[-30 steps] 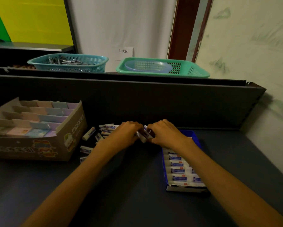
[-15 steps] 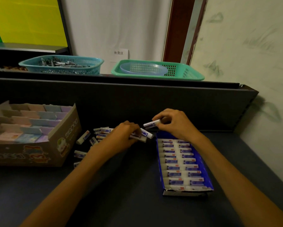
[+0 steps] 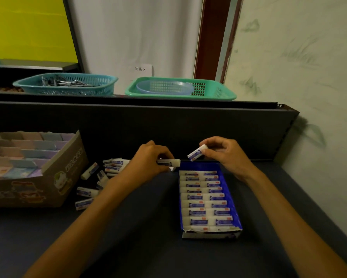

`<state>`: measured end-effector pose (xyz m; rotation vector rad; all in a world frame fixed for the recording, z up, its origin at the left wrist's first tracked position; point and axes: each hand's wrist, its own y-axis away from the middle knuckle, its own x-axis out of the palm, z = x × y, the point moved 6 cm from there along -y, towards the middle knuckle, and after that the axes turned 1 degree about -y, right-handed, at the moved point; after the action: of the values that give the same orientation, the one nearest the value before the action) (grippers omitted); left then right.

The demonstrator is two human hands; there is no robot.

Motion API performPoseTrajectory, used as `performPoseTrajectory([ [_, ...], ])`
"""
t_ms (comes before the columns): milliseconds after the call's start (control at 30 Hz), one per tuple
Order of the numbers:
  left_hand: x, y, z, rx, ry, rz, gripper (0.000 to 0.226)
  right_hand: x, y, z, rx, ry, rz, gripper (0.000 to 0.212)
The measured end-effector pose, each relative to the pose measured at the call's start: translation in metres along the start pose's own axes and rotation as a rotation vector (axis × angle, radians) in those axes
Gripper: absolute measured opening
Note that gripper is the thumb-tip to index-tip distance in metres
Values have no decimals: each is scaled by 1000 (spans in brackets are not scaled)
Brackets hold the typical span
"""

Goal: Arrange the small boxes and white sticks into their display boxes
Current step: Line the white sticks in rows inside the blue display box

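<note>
Small white stick with blue label (image 3: 196, 155) pinched in right hand (image 3: 226, 155), tilted above the far end of the blue cardboard display box (image 3: 231, 199). Left hand (image 3: 148, 163) grips another stick (image 3: 168, 162) just beside the box. Risk: tilted entry jams against the packed rows; the left forearm could scatter the loose sticks (image 3: 100, 177).

**Single head-worn view**

One wide-angle camera, worn on the person's head, looks forward and down along both forearms at the dark table (image 3: 148, 247), close in. It faces the raised partition (image 3: 188, 129) and wall beyond; edges bow, probably from lens distortion.
</note>
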<state>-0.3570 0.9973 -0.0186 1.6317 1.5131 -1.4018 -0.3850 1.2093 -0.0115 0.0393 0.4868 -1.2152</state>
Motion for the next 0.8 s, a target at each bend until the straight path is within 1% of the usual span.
performPoseTrajectory([
  [100,-1,3,-14,-9,175,-21,33,-4,4,-5,12,-71,5,25],
  [267,-1,1,-31,-45,356,-45,38,-12,7,-11,29,-155,-29,37],
  [333,1,-1,-36,-40,441,-48,33,-14,7,-14,58,-193,-51,36],
  [400,4,-3,-39,-35,499,-51,27,-15,6,-15,57,-166,-46,30],
  [500,11,-8,-40,-41,542,-29,25,-14,6,-17,27,-125,-29,24],
  [633,19,-14,-39,-39,571,-4,24,-15,4,-20,5,-111,-7,25],
  [800,19,-17,-44,-3,399,-53,23,-14,3,-19,-20,-106,19,26],
])
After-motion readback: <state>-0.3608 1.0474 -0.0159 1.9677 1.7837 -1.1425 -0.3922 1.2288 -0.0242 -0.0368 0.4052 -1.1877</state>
